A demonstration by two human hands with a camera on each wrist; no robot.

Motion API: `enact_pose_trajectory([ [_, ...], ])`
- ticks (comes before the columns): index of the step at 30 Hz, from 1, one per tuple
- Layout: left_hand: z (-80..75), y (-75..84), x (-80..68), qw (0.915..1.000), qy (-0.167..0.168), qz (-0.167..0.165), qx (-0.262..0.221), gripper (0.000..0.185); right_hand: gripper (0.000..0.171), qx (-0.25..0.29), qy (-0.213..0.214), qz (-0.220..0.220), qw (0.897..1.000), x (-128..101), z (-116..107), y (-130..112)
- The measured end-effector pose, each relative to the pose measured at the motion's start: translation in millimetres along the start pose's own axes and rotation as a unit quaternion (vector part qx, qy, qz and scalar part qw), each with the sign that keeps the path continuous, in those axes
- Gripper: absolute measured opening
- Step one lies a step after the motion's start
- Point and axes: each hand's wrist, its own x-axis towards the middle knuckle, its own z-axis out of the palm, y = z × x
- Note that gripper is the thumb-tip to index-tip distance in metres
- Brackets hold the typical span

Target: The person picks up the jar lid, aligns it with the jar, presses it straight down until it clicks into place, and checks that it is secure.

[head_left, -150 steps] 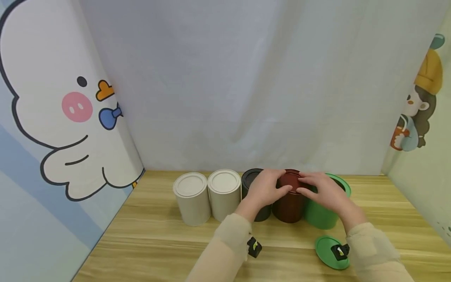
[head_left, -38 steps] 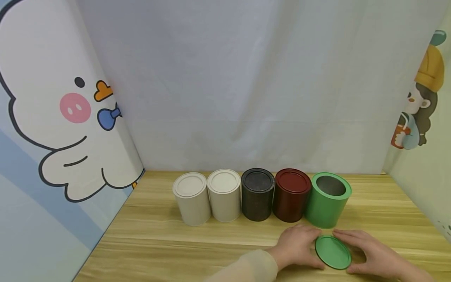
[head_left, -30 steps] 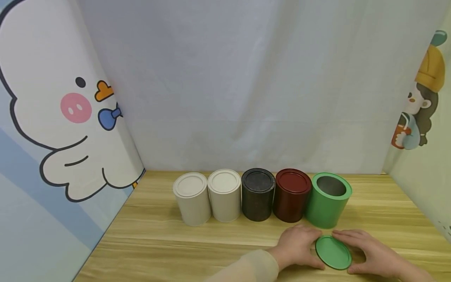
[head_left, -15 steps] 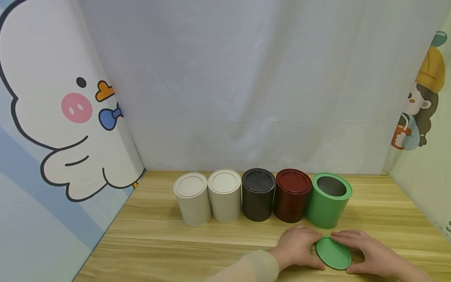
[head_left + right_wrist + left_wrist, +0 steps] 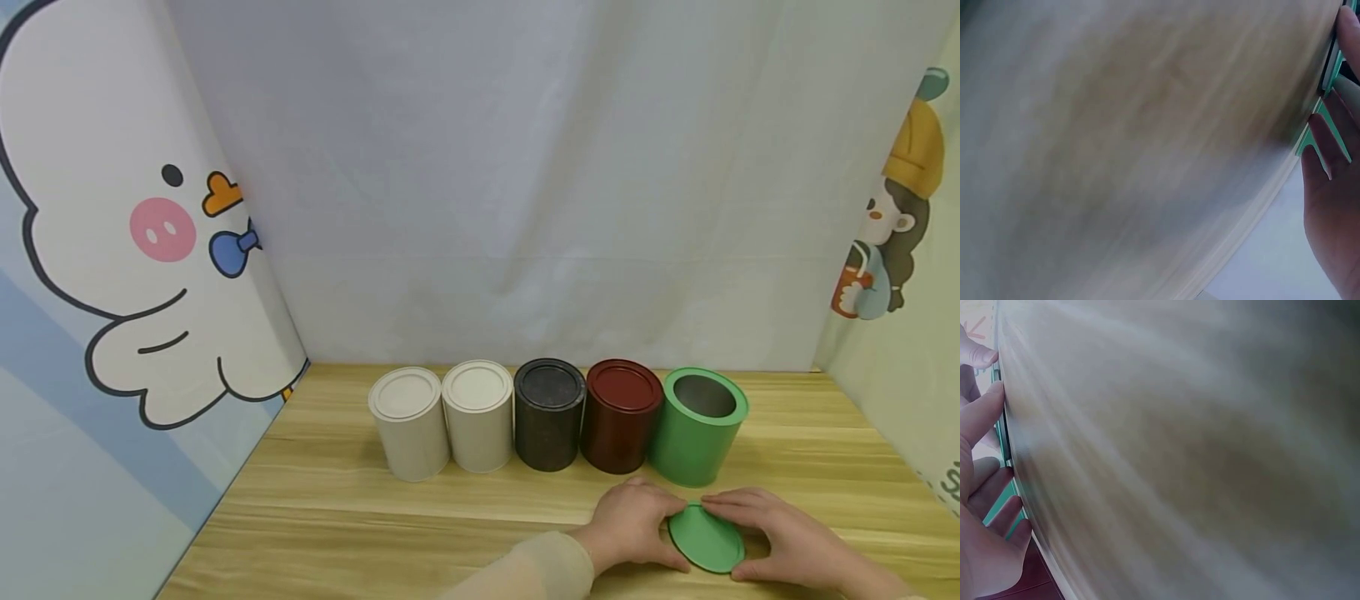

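A round green lid (image 5: 707,540) lies on the wooden table in the head view, in front of the uncovered green can (image 5: 697,433). My left hand (image 5: 632,523) grips its left side, thumb at the near edge and fingertips at the far edge. From the other side my right hand (image 5: 783,537) holds the rim the same way, its index finger overlapping the far edge. In the left wrist view the lid (image 5: 1003,434) shows edge-on beside the left hand (image 5: 982,481). The right wrist view has the lid's edge (image 5: 1331,65) by the right hand (image 5: 1335,181).
Left of the green can stand a dark red can (image 5: 621,429), a black can (image 5: 549,425) and two white cans (image 5: 480,429), all lidded and close together in a row. Behind the wooden table (image 5: 337,533) hangs a pale curtain (image 5: 555,183); printed walls flank both sides.
Five seconds ago both hands were over the dark red can; by 1.3 seconds ago they were around the green lid. Since half a second ago the lid and right hand have shifted slightly left.
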Motion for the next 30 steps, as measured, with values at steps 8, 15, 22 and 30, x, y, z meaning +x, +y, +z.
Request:
enact_pose_trajectory([
  [8,1.1,0.4,0.5,0.9998,0.009,0.001,0.017,0.064,0.073,-0.014,0.004,-0.006,1.000,3.2,0.9,-1.4],
  [15,1.0,1.3,0.9,0.9998,-0.002,-0.012,0.013,0.064,0.074,-0.015,0.012,-0.011,1.000,3.9,3.3,-2.2],
  [22,2.4,2.1,2.2,0.9997,-0.011,-0.022,0.008,0.064,0.073,-0.005,0.009,-0.011,1.000,3.7,4.0,-1.8],
  [30,-0.9,-2.6,1.1,0.9999,-0.009,-0.008,-0.005,0.064,0.071,-0.012,0.007,-0.004,1.000,5.2,3.7,-4.8],
])
